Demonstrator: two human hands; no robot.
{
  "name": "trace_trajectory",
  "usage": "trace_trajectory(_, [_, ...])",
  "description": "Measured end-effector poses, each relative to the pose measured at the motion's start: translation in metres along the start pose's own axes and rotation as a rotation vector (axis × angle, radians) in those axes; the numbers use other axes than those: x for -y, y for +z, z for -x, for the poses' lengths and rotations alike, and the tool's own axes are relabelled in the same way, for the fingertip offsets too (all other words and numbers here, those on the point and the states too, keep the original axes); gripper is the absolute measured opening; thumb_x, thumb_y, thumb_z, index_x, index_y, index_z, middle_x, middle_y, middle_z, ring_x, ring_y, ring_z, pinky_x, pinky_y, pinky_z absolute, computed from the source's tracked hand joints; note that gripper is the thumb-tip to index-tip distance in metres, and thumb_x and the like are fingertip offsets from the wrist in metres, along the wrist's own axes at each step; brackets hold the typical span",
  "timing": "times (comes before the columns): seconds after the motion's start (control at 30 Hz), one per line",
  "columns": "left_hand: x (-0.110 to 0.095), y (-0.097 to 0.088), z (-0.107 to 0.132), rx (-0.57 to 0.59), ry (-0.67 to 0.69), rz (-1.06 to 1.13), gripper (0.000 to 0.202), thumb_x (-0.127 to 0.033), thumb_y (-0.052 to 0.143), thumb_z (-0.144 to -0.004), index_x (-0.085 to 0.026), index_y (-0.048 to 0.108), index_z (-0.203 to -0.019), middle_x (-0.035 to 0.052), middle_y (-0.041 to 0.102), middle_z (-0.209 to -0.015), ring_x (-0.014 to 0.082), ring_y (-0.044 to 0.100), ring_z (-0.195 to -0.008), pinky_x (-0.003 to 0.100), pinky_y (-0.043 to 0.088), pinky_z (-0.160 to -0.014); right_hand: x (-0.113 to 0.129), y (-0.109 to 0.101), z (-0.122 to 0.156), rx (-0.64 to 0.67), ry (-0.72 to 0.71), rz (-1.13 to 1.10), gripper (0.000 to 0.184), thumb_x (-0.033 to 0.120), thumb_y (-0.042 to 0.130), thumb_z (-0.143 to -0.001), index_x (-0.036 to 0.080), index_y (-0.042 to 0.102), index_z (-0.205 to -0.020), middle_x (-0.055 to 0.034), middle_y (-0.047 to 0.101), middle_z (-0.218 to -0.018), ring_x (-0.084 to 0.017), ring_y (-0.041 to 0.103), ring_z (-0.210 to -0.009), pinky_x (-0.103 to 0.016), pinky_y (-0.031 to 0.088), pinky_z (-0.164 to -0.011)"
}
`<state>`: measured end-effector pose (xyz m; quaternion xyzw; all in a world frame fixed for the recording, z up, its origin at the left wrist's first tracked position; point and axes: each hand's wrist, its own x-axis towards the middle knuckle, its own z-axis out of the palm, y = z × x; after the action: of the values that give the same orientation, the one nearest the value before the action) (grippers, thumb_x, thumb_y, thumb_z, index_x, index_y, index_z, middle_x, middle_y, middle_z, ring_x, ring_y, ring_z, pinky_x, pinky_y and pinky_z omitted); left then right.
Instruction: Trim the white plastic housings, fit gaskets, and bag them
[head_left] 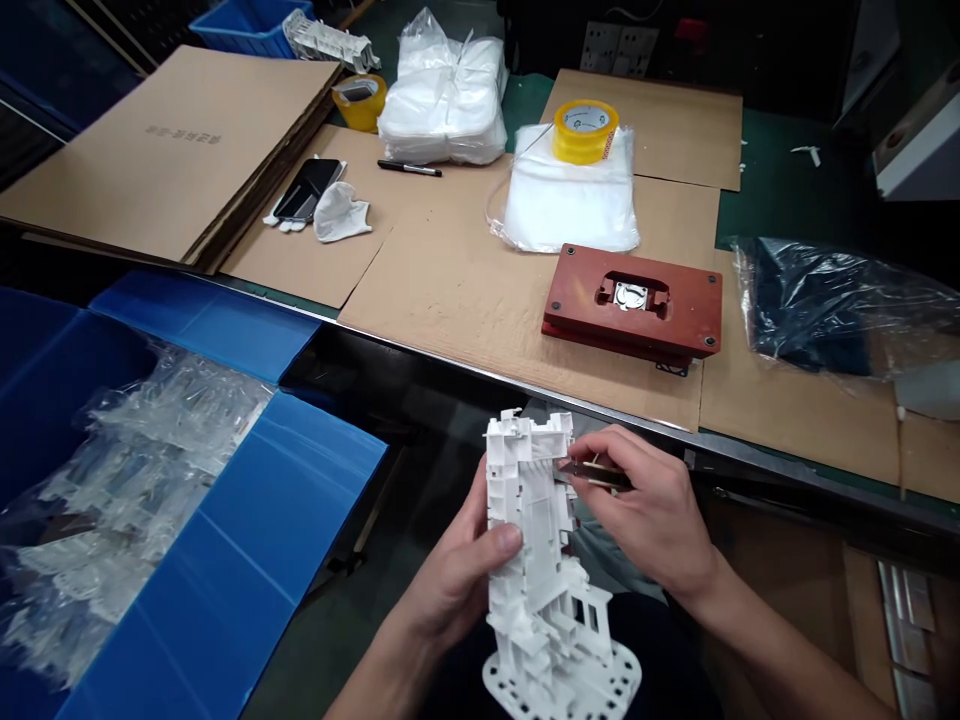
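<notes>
A white moulded plastic part [534, 545], tall and lattice-like with a perforated base, stands upright in front of me. My left hand [465, 570] is shut around its middle, with the thumb across the front. My right hand [645, 510] pinches a small metal hand tool [596, 476], whose exact kind I cannot tell. The tool's tip touches the upper right side of the part. The fingers hide most of the tool.
To the left stands a blue corrugated plastic bin [217, 490] with open flaps, holding bagged white parts. Beyond, a cardboard-covered workbench [450, 310] carries a red metal jig [634, 300], yellow tape [585, 130], white plastic bags [442, 95], a marker [409, 168], and white gloves [341, 212].
</notes>
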<state>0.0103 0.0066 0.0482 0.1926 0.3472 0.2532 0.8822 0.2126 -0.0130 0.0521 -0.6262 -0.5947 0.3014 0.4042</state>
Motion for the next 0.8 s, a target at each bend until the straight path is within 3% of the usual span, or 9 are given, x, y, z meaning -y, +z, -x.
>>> trace_trajectory(0.1, [-0.002, 0.006, -0.001, -0.024, 0.036, -0.105, 0.092, -0.03, 0.08, -0.08, -0.038, 0.027, -0.155, 0.01, 0.06, -0.139, 0.0319, 0.062, -0.121, 0.041, 0.048, -0.103, -0.001, 0.005, 0.002, -0.04, 0.002, -0.012, 0.012, 0.012, 0.06, -0.087, 0.021, 0.067, -0.09, -0.0046, 0.07, -0.086, -0.02, 0.067, -0.078, -0.031, 0.054, -0.07])
trace_trajectory(0.2, [-0.006, 0.011, -0.001, -0.033, 0.067, -0.151, 0.091, -0.029, 0.079, -0.081, -0.04, 0.027, -0.154, 0.0086, 0.051, -0.149, 0.0322, 0.055, -0.13, 0.042, 0.044, -0.108, -0.002, 0.006, 0.001, -0.028, 0.074, -0.063, 0.006, 0.017, 0.062, -0.088, 0.021, 0.067, -0.087, -0.0046, 0.07, -0.086, -0.02, 0.066, -0.078, -0.032, 0.052, -0.07])
trace_trajectory(0.37, [-0.006, 0.006, 0.001, -0.041, 0.033, -0.077, 0.086, -0.033, 0.077, -0.082, -0.036, 0.028, -0.153, 0.0129, 0.063, -0.134, 0.0336, 0.067, -0.112, 0.046, 0.052, -0.097, -0.009, -0.003, -0.003, -0.082, 0.34, -0.135, 0.02, 0.037, 0.065, -0.091, 0.019, 0.067, -0.082, 0.0016, 0.058, -0.063, -0.013, 0.049, -0.056, -0.026, 0.041, -0.053])
trace_trajectory(0.5, [-0.008, 0.001, 0.0, 0.007, -0.035, 0.032, 0.092, -0.031, 0.071, -0.083, -0.029, 0.016, -0.158, 0.017, 0.072, -0.115, 0.0368, 0.073, -0.094, 0.053, 0.056, -0.085, -0.021, -0.015, -0.001, -0.178, 0.422, -0.132, 0.024, 0.043, 0.065, -0.091, 0.02, 0.066, -0.083, 0.0033, 0.054, -0.059, -0.012, 0.047, -0.056, -0.026, 0.039, -0.055])
trace_trajectory(0.7, [-0.008, -0.004, -0.005, 0.094, -0.083, 0.132, 0.081, -0.02, 0.069, -0.071, -0.011, 0.041, -0.147, 0.0221, 0.067, -0.125, 0.0381, 0.067, -0.11, 0.052, 0.051, -0.096, -0.044, -0.035, 0.012, -0.228, 0.472, -0.176, 0.027, 0.049, 0.061, -0.095, 0.022, 0.062, -0.088, 0.0028, 0.059, -0.066, -0.013, 0.051, -0.06, -0.026, 0.039, -0.058])
trace_trajectory(0.8, [-0.005, -0.008, -0.005, 0.091, 0.011, -0.084, 0.101, -0.013, 0.078, -0.066, -0.022, 0.029, -0.155, 0.0161, 0.061, -0.137, 0.035, 0.061, -0.121, 0.044, 0.049, -0.101, -0.055, -0.048, 0.02, -0.203, 0.494, -0.138, 0.03, 0.051, 0.056, -0.097, 0.023, 0.061, -0.089, 0.0022, 0.059, -0.069, -0.013, 0.051, -0.061, -0.027, 0.038, -0.058])
